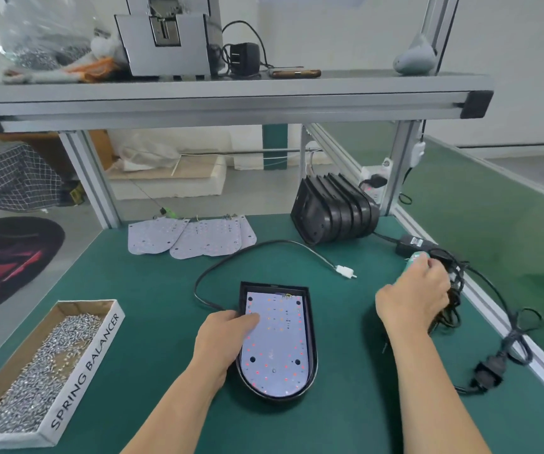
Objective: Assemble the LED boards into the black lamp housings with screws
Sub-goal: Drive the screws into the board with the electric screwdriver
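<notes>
Left grip (221,339) on board (277,348), right grip (411,299) round screwdriver (415,257)

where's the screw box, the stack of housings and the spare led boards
screw box (88,365), head view, white lettered side wall
stack of housings (336,208), head view, ribbed side
spare led boards (198,239), head view, middle board's face

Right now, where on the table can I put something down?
The bare mat between the screw box and the left hand, up to the spare LED boards. A smaller patch between the lamp housing and the right forearm. Crowded: the right edge, with tangled cables and the right hand gripping a green-topped tool.
</notes>
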A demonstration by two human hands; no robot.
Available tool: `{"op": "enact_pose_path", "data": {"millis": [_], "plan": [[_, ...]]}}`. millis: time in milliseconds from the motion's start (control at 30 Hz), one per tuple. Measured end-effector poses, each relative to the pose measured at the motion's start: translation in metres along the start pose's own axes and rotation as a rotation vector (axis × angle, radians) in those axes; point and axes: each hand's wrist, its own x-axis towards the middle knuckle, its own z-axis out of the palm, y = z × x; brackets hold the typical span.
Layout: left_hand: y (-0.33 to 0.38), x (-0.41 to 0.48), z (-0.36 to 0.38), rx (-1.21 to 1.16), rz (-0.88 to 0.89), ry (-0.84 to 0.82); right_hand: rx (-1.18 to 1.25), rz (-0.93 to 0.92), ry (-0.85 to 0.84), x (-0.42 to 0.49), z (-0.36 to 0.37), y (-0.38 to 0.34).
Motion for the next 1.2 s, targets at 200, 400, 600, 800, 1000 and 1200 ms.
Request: {"op": "enact_pose_path", "data": {"millis": [200,400,600,800,1000,1200], "plan": [[0.0,0.004,0.0,0.023,0.007,-0.003,0.091,-0.411,-0.405,-0.008,0.036,-0.06],[0.001,0.003,0.0,0.048,0.014,0.073,-0.165,-0.463,-0.575,-0.023,0.046,-0.075],[-0.001,0.003,0.004,0.224,0.087,0.241,0.094,-0.326,-0.9,-0.07,0.001,-0.056],[-0.002,-0.005,0.004,0.27,0.169,0.247,0.409,-0.186,-0.836,-0.1,-0.014,-0.042],[-0.012,-0.01,-0.003,0.148,0.196,0.177,0.7,-0.058,-0.618,-0.071,-0.043,-0.019],[-0.02,-0.002,-0.011,0.052,0.183,0.174,0.989,0.077,-0.329,-0.015,-0.087,0.022]]}}
